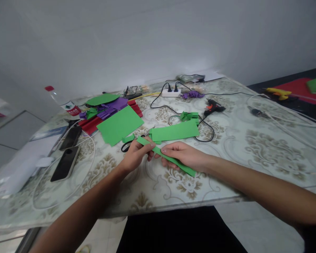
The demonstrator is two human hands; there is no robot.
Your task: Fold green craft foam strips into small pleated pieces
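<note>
A narrow green paper strip (183,166) slants across the space between my two hands, above the near part of the table. My left hand (139,151) pinches its upper left end between thumb and fingers. Further along, my right hand (183,154) grips it with the thumb on top, and the lower right end sticks out past the palm. Just beyond my hands lies a wider green paper piece (175,131). Black-handled scissors (125,146) are partly hidden behind my left hand. A larger green sheet (120,125) lies to the left.
Purple paper (113,108) and red folded paper (91,124) are piled at the back left beside a bottle (73,108). Two phones, one a dark phone (65,163), lie left among white cables. A black glue gun (214,107) and a power strip (171,92) trail cords behind. A yellow glue gun (279,93) is far right.
</note>
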